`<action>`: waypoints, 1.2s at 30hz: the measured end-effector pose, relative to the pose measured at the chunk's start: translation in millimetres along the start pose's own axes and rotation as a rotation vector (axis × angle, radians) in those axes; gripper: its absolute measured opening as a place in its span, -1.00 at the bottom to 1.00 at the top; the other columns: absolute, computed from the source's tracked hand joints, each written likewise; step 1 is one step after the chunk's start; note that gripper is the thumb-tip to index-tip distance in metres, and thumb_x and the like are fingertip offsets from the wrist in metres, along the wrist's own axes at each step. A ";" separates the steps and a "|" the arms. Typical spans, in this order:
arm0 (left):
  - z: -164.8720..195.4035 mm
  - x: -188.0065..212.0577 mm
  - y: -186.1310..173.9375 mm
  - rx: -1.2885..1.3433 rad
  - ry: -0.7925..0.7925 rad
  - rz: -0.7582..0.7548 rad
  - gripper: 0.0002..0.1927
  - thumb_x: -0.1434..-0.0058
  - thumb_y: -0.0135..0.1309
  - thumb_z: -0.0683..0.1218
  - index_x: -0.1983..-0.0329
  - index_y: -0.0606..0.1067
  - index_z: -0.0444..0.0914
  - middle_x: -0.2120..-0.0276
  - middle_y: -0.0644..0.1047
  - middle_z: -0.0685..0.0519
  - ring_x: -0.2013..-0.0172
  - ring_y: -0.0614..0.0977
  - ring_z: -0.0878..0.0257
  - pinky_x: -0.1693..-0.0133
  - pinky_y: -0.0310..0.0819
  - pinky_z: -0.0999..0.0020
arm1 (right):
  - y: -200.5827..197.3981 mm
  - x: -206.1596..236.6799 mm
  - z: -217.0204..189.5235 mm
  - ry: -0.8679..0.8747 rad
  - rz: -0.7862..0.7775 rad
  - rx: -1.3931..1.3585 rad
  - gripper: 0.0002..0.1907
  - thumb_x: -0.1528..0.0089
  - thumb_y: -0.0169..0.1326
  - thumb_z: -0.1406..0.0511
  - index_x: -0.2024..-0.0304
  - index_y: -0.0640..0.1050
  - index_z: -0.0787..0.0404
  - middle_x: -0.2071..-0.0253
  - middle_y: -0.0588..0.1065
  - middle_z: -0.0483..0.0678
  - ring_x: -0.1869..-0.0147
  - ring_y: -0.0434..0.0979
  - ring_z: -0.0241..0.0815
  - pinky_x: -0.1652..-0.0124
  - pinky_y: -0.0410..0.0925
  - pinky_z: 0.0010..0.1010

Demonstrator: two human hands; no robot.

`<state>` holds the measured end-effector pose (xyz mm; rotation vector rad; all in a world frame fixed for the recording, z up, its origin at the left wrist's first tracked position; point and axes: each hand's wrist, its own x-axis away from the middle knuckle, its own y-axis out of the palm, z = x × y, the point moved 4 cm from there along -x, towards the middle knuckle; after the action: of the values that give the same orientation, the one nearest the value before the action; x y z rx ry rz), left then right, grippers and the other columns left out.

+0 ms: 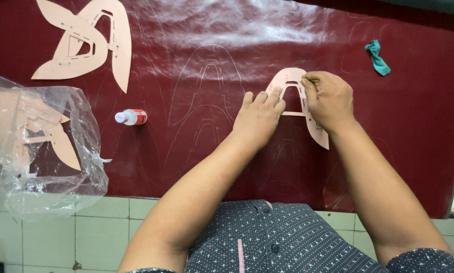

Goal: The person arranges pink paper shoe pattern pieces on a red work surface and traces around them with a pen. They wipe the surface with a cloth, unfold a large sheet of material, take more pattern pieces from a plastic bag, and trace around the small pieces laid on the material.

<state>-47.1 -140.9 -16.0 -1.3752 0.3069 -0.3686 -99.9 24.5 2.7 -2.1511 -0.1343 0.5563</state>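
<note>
A pink card pattern piece (292, 77), arch-shaped with two legs, lies on a dark red leather sheet (196, 35). My left hand (258, 117) presses flat on the pattern's left leg, fingers together. My right hand (328, 98) is closed around a thin marking tool whose tip shows near the pattern's upper right edge. Faint traced outlines of the same shape cover the leather to the left of my hands.
Two larger pink patterns (88, 40) lie at the top left. A clear plastic bag (40, 146) with more patterns sits at the left edge. A small white bottle with a red label (131, 117) lies beside it. A teal cloth scrap (377, 57) is at the upper right. Pale tiles (100, 227) border the leather.
</note>
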 end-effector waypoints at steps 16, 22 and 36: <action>32.8 20.3 8.3 -0.023 0.055 -0.098 -0.56 -0.30 -0.10 -0.01 -0.15 0.51 0.36 -0.39 0.24 -0.15 -0.27 0.35 -0.06 -0.23 0.15 -0.09 | -28.2 50.8 1.9 0.113 -0.028 -0.132 -0.85 -0.40 0.17 0.28 0.10 0.66 0.24 0.18 0.61 0.08 0.14 0.64 -0.01 0.15 0.46 -0.28; 62.6 25.5 12.2 0.022 0.049 -0.097 -0.61 -0.35 -0.10 -0.01 -0.14 0.54 0.30 -0.44 0.19 -0.19 -0.33 0.32 -0.09 -0.23 0.16 -0.08 | -51.7 79.4 12.9 0.162 -0.062 -0.071 -0.85 -0.39 0.17 0.27 0.12 0.66 0.22 0.19 0.61 0.06 0.17 0.64 -0.01 0.17 0.46 -0.26; 109.7 -0.7 14.4 0.025 0.026 -0.180 -0.55 -0.34 -0.12 -0.02 -0.20 0.49 0.34 -0.45 0.14 -0.15 -0.35 0.26 -0.08 -0.21 0.16 -0.17 | -88.8 109.2 45.6 0.082 -0.033 -0.029 -0.85 -0.40 0.17 0.27 0.14 0.65 0.22 0.20 0.61 0.03 0.13 0.63 -0.01 0.12 0.47 -0.26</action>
<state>-0.4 -40.6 -11.5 -1.3779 0.1992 -0.5380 -13.0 143.8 12.5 -2.1920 -0.1335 0.4489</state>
